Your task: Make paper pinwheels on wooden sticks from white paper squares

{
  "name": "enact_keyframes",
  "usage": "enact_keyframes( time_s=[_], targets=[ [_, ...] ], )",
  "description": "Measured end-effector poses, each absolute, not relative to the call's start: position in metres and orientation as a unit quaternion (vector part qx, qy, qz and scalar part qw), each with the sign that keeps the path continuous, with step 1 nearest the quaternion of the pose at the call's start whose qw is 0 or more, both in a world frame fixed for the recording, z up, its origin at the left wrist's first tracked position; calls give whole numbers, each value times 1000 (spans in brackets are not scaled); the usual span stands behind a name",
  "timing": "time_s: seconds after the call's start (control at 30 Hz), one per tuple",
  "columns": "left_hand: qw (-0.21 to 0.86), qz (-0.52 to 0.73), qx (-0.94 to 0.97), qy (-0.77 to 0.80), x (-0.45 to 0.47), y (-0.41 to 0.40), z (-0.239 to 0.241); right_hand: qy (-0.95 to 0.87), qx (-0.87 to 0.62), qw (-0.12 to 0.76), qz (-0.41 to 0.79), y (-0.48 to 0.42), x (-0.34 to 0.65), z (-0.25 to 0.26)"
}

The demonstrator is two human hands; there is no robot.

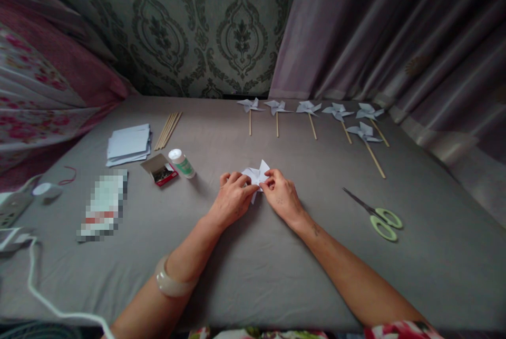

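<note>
A white paper pinwheel [261, 167] without a stick lies in the middle of the grey-covered surface, partly hidden by my fingers. My left hand [234, 196] grips its left side, thumb and fingers bent over the paper near the centre. From the right, my right hand [281, 194] pinches the paper between thumb and fingertips. Whether a pin is at the centre cannot be made out. Left of my hands stands a white bottle with a green label [182, 163], beside an open red box [164, 171] of small dark metal pieces.
Several finished pinwheels on sticks [310, 108] lie along the back right. Green-handled scissors [381, 216] rest at the right. At the left are stacked white paper [129, 144], several wooden sticks [168, 131], a blurred-out packet [105, 204] and a white cable [47, 299].
</note>
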State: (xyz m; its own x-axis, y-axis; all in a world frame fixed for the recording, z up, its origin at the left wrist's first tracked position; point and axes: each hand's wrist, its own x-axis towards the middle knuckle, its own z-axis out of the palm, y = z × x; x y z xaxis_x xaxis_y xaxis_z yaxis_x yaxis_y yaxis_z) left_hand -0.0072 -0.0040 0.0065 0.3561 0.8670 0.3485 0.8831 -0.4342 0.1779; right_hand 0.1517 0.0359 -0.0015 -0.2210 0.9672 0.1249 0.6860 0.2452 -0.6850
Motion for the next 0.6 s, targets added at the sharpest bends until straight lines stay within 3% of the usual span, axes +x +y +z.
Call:
enact_keyframes(
  time_s=[0.6],
  targets=[
    [15, -199, -825, -529, -8, -4, 4, -795, -512, 253, 203, 39, 152, 0]
  ],
)
